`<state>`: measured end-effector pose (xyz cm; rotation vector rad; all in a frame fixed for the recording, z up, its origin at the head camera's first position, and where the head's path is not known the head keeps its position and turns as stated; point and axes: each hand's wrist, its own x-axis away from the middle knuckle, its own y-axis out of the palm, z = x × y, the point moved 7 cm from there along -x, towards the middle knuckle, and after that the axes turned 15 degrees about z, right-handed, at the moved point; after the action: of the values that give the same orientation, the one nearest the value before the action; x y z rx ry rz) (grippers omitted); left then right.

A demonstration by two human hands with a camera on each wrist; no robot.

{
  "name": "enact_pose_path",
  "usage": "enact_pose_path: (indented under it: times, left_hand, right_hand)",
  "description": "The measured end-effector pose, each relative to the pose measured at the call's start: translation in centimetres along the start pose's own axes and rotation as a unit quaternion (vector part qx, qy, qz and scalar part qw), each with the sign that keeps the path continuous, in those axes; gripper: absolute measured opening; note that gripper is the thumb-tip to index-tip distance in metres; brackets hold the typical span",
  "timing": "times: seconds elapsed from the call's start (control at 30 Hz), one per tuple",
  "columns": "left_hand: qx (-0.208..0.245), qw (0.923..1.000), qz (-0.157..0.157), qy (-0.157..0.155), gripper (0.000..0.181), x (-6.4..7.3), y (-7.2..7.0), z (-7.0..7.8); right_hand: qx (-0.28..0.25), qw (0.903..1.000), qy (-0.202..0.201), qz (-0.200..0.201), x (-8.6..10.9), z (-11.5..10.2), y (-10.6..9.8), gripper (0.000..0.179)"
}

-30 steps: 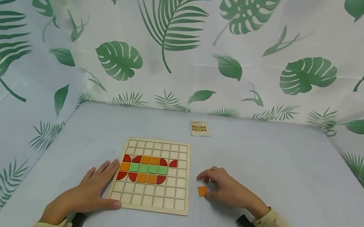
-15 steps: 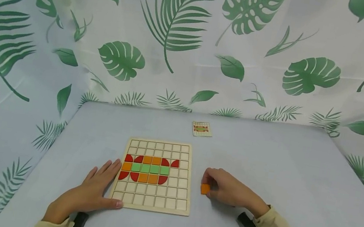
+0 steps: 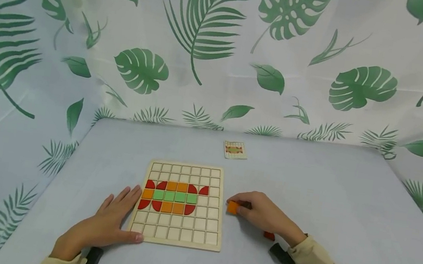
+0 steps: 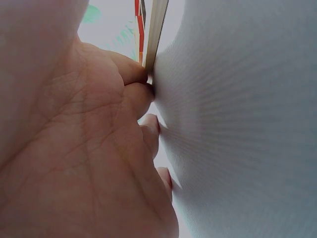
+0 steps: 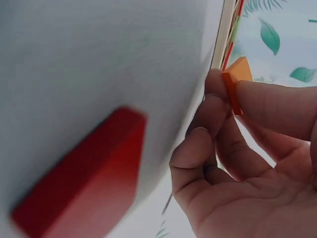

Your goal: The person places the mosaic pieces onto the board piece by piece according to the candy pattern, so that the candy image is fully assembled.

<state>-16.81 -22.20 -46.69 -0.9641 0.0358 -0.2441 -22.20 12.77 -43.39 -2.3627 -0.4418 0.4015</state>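
A light wooden grid board (image 3: 183, 222) lies on the table, with red, orange and green tiles filling part of three rows. At its left edge rests my left hand (image 3: 107, 221), fingers extended along the side and thumb at the lower left corner. My right hand (image 3: 263, 211) pinches an orange square tile (image 3: 232, 207) between thumb and fingers, just right of the board; in the right wrist view the orange tile (image 5: 237, 82) stands tilted at the fingertips. Partly hidden beneath the right wrist, a red piece (image 3: 269, 235) lies on the table; the same red piece (image 5: 91, 178) looms blurred in the right wrist view.
Behind the board sits a small pattern card (image 3: 235, 150) showing a similar coloured grid. A pale cloth (image 3: 310, 177) covers the table. Leaf-printed curtains (image 3: 209, 91) hang at the back and sides.
My right hand has gripped the orange tile, which lay on the table, and shifted it toward the board and slightly away from me. The red piece has come into view. The left hand stays put.
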Motion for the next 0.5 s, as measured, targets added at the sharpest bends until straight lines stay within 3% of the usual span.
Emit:
enact_pose_path:
  times: [0.23, 0.5]
  left_hand:
    - [-0.004, 1.0, -0.003, -0.004, 0.126, 0.0, 0.1, 0.0]
    - [-0.001, 1.0, 0.007, 0.003, 0.126, -0.1, 0.1, -0.2]
  right_hand:
    - [-0.047, 0.9979, 0.027, 0.035, -1.0, -0.4, 0.3, 0.01]
    - [-0.075, 0.9953, 0.038, 0.049, -2.1, -1.0, 0.9, 0.011]
